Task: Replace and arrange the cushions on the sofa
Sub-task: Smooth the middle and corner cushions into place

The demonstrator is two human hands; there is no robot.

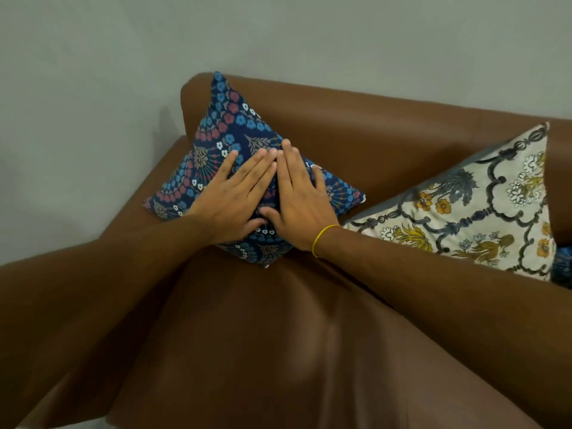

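A dark blue cushion (223, 125) with blue, red and white flowers stands on one corner in the left corner of the brown leather sofa (247, 335), leaning on the backrest. My left hand (235, 196) and my right hand (297, 196) lie flat on its front, side by side, fingers stretched out and pressing the fabric. A yellow band circles my right wrist. To the right, a cream cushion (483, 212) with a grey, yellow and orange floral print leans against the backrest, apart from the blue one.
The sofa's left armrest (77, 289) runs along the lower left. A pale grey wall (278, 35) rises behind the backrest (387, 125). A bit of another blue patterned fabric (561, 264) shows at the right edge, under the cream cushion.
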